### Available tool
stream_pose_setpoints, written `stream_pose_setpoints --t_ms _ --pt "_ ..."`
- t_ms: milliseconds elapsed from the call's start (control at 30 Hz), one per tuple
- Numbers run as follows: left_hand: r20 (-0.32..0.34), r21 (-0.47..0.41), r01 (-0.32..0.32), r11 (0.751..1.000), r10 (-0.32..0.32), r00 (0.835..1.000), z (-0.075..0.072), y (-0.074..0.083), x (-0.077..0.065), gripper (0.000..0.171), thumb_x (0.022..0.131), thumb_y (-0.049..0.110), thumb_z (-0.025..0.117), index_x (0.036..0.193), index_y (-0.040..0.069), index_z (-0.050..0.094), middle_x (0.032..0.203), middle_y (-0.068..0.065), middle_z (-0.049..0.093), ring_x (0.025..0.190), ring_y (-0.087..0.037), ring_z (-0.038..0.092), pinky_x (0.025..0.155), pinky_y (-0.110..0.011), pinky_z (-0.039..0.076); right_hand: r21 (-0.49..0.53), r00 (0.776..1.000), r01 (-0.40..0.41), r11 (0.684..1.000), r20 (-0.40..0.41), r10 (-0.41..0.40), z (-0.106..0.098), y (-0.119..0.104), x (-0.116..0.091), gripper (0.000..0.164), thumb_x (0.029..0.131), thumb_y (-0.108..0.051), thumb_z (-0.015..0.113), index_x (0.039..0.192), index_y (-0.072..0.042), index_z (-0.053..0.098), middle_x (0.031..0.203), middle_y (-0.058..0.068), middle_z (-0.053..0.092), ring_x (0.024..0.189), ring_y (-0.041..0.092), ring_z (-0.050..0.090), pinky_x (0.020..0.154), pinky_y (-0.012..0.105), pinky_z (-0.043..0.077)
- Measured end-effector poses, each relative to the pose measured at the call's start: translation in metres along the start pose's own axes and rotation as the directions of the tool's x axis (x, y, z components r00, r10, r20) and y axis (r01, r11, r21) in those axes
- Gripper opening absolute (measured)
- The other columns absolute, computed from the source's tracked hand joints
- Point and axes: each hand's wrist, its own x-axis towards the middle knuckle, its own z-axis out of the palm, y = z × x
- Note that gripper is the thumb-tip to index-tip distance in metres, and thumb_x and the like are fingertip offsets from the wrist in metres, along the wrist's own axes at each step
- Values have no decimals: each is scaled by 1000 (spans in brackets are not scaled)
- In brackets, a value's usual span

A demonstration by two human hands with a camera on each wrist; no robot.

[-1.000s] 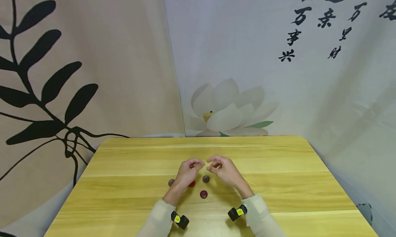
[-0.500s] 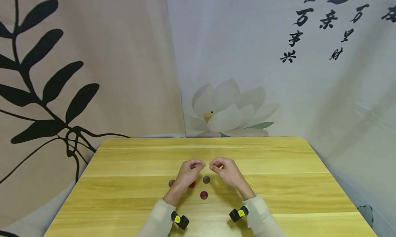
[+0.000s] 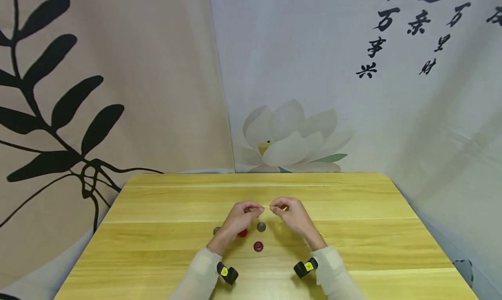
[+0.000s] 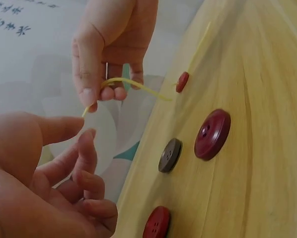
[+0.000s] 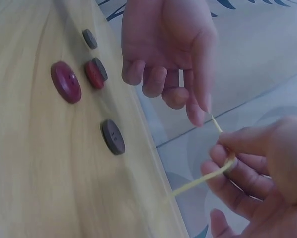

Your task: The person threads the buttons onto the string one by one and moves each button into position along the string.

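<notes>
My right hand (image 3: pixel 292 214) pinches a thin yellow string (image 4: pixel 146 89) between thumb and finger, its short end pointing at my left hand (image 3: pixel 237 217). At that end the left thumb tip touches or nearly touches the string, while thumb and index finger stand slightly apart in the left wrist view. The other left fingers are loosely bent. A small red button (image 4: pixel 182 82) lies on the table behind the right hand, with yellow string showing on both sides of it. The right hand hides that button in the head view.
Loose buttons lie on the wooden table (image 3: pixel 164 247) below the hands: a dark red one (image 3: pixel 258 246), a grey-brown one (image 3: pixel 261 227), a red one (image 3: pixel 242 233) and another grey-brown one (image 3: pixel 217 230) partly behind the left forearm. A printed cloth (image 3: pixel 298 73) hangs behind the table.
Both hands have shifted slightly to the right. Between the fingertips, where no string showed clearly a second ago, a short straight piece is visible. Loose buttons have stayed put.
</notes>
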Motion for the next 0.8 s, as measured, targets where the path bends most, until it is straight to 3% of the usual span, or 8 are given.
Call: stream_pose_setpoints --t_ms 433,633,800 --pt "76 202 10 979 -26 997 -6 -3 14 18 92 24 70 106 11 71 91 -5 61 78 -21 57 65 -31 45 20 997 -76 997 17 75 -8 12 4 9 94 -10 67 99 -5 73 92 10 72 79 19 62 66 28 49" --pt "127 307 -32 951 -7 992 -9 -9 23 18 91 24 71 105 12 70 93 -3 61 82 -19 56 70 -33 46 33 995 -98 995 24 97 -9 23 10 9 94 -9 66 99 -6 73 92 6 71 80 18 61 66 28 49" --pt "219 330 -72 941 -3 976 -11 -10 29 20 90 24 72 106 11 70 93 -2 62 83 -17 56 72 -33 46 58 993 -117 991 37 115 -9 34 15 8 94 -7 65 97 -7 73 91 3 71 80 14 60 67 29 49"
